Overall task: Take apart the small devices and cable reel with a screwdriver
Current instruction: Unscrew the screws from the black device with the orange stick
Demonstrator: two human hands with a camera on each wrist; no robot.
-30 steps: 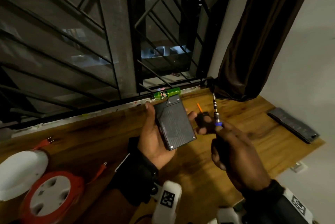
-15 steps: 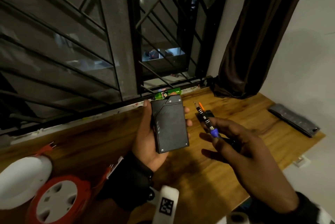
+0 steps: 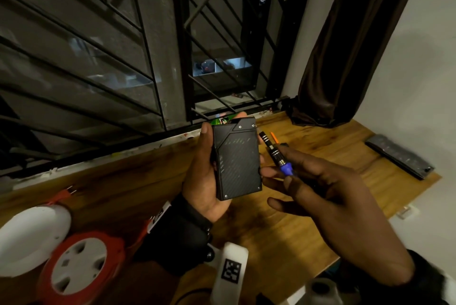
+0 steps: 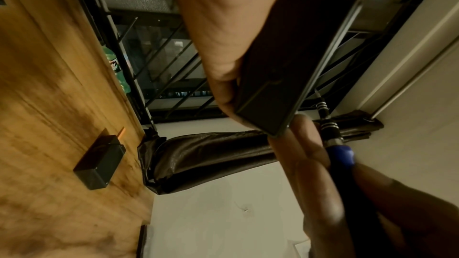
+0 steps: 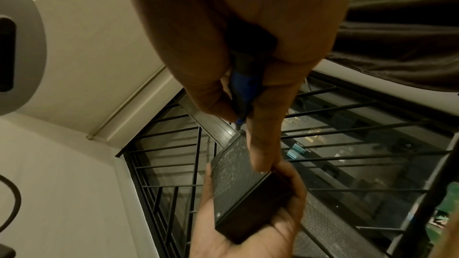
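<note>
The left hand (image 3: 209,176) cradles a black rectangular device with a carbon-weave face and small corner screws (image 3: 238,159), lifted above the wooden surface (image 3: 283,225) in front of the barred window; its grip is closed round the casing, thumb along one long edge and fingertips wrapped over the other, most likely to keep the screwed face turned up toward the head camera and steady for the tool. The device's long axis runs away from the person, its notched end with two screws pointing at the window. The right hand (image 3: 328,206) pinches a slim black precision screwdriver with a blue collar and ringed metal shaft (image 3: 277,156) between thumb and fingers, one fingertip touching the device's right edge. The screwdriver lies just beside that edge, tip pointing up and away toward the window, not on any screw. A red-and-white cable reel (image 3: 79,267) sits untouched at lower left.
</note>
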